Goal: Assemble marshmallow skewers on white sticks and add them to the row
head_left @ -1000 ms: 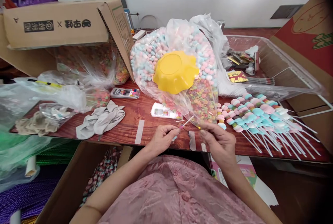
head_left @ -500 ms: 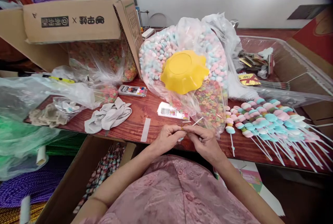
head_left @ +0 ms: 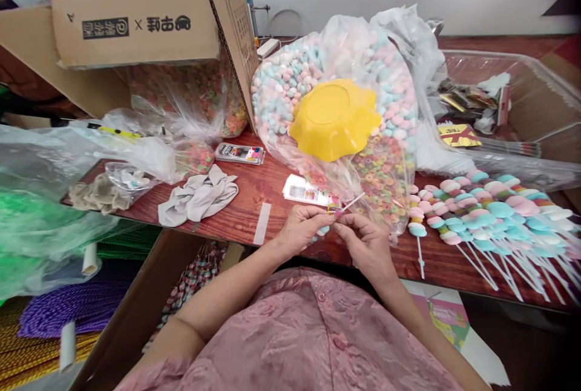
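My left hand (head_left: 303, 227) is closed around a marshmallow skewer at the table's front edge. Light blue marshmallow (head_left: 322, 231) shows beneath its fingers, and a thin white stick (head_left: 353, 201) slants up to the right beyond them. Fingertips of my right hand (head_left: 368, 244) pinch close by, at a small pink candy piece (head_left: 338, 213) on the stick; its exact shape is partly hidden. Just beyond both hands lies a white printed packet (head_left: 306, 190). A clear bag of ring-shaped candy (head_left: 384, 182) rests behind my right hand.
An upturned yellow scalloped bowl (head_left: 336, 118) sits on a large bag of pastel marshmallows (head_left: 285, 85). Finished-looking marshmallow skewers (head_left: 502, 209) are piled at right, before a clear plastic bin (head_left: 544, 164). Leftward are a grey cloth (head_left: 200, 197) and a cardboard box (head_left: 140, 28).
A pink piece now shows between my fingertips, and more blue marshmallow is visible below my left fingers. My right fingers have shifted slightly. The whole view has swung a little.
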A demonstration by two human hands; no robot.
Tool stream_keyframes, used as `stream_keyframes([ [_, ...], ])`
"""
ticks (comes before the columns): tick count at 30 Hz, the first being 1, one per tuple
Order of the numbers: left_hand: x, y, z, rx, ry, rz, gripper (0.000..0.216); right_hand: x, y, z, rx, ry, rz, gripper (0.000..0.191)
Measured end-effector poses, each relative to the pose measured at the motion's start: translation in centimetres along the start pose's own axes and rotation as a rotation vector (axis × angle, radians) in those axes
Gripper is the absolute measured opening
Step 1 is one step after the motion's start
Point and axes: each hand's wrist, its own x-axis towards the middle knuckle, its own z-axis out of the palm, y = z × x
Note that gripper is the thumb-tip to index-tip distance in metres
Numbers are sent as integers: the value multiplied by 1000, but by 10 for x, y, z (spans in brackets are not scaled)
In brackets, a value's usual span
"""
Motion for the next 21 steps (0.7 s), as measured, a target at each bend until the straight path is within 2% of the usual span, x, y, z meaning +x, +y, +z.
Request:
stream_keyframes([
  [3, 0, -2, 0, 150, -25, 195, 35, 7, 10, -6, 197, -94, 126, 22],
  [5, -3, -1, -1, 224, -63, 231, 34, 11, 19, -13, 360, -232, 231, 25],
  [7, -7, 3, -2, 195, -138, 130, 35, 13, 27, -20, 474, -346, 313, 31],
  [9, -11, 8, -4, 115, -203, 11, 36, 11, 31, -26, 500, -390, 336, 33],
  [11, -12, 12, -4, 86, -203, 17, 36, 7, 30, -31, 497, -379, 318, 32],
  [16, -8, 10, 0, 274, -104, 345, 31, -2, 11, -31, 418, -262, 180, 28],
  [21, -11, 2, 8, 324, -89, 429, 25, -2, 1, -20, 376, -137, 131, 24],
])
